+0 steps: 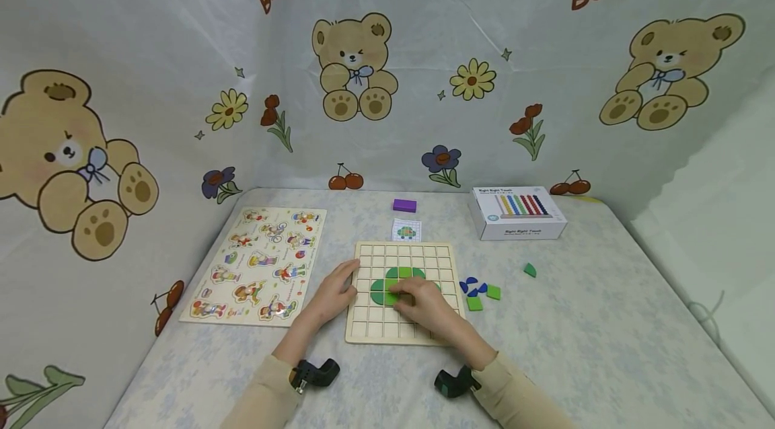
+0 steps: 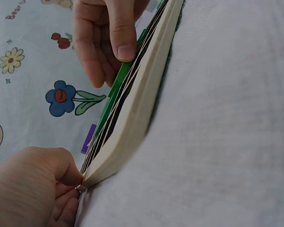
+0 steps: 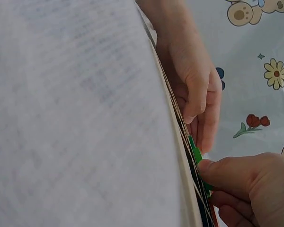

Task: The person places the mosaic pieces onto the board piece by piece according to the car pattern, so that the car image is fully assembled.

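A wooden grid board (image 1: 366, 325) lies on the table, with light green square tiles (image 1: 404, 272) and dark green quarter-round tiles (image 1: 378, 292) set in its middle. At the board's left edge, my left hand (image 1: 331, 293) grips the rim between thumb and curled fingers; the left wrist view shows the thumb (image 2: 68, 168) against the rim. Over the middle of the board, my right hand (image 1: 424, 308) pinches a green square tile (image 3: 198, 155) with thumb and fingers. That hand covers part of the pattern. Above the board is a small pattern card (image 1: 406, 230).
Blue pieces (image 1: 472, 286) and loose green squares (image 1: 493, 292) lie right of the board, with a dark green quarter-round (image 1: 529, 270) farther right. A purple block (image 1: 404, 206) and white box (image 1: 518, 214) stand behind. A picture puzzle board (image 1: 254, 267) lies left.
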`<action>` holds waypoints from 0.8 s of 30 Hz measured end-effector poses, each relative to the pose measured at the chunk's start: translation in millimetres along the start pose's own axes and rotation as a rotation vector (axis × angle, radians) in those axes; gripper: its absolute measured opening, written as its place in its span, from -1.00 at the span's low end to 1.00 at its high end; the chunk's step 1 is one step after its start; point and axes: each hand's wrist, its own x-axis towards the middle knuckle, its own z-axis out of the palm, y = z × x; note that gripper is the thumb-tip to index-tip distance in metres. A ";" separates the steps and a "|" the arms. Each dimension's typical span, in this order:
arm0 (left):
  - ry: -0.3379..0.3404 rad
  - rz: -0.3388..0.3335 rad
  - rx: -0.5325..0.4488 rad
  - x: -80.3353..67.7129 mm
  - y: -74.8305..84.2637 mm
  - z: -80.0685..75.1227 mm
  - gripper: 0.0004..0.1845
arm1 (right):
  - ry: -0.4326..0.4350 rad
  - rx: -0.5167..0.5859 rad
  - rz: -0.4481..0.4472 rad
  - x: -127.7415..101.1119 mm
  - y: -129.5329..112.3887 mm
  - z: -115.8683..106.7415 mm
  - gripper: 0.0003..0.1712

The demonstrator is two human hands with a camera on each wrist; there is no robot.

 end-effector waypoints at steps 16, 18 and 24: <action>-0.007 -0.031 -0.001 0.4 0.1 0.1 -0.39 | 0.005 -0.011 -0.036 1.2 -0.3 0.5 -0.69; -0.005 -0.028 0.001 0.4 0.0 0.2 -0.39 | 0.007 -0.014 -0.041 1.2 -0.6 0.4 -0.70; -0.003 -0.019 0.000 0.2 1.0 0.0 -0.39 | 0.008 -0.026 -0.038 0.3 -0.3 0.5 -0.70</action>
